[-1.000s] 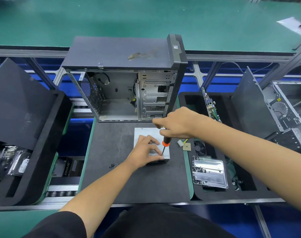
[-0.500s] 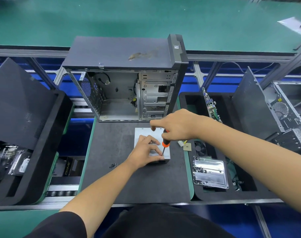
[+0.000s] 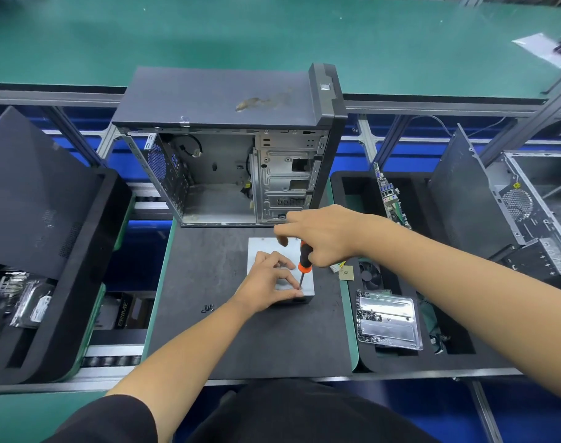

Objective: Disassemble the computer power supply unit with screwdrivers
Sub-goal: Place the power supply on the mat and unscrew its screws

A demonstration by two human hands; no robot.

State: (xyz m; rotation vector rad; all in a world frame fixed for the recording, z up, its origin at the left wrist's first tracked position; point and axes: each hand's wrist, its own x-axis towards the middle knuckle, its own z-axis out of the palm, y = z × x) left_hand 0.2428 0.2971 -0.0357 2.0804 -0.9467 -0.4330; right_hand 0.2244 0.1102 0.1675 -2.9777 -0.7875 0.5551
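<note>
The grey power supply unit (image 3: 266, 247) lies flat on the dark mat (image 3: 209, 330) before the open computer case (image 3: 228, 148). The left hand (image 3: 269, 284) rests on its lid, thumb and forefinger apparently pinching near the screwdriver (image 3: 304, 266) tip. The right hand (image 3: 320, 235) grips the orange-collared handle, shaft nearly upright at the near right corner.

Right grip (image 3: 317, 238) on orange-and-black screwdriver (image 3: 304, 259), upright over silver metal power supply box (image 3: 284, 251). Left grip (image 3: 269, 281) just left, on box top. Open grey computer case (image 3: 228, 148) behind. Small black screws (image 3: 208, 307) left, on dark desk mat (image 3: 257, 340). Shiny metal tray (image 3: 388, 319) right.
</note>
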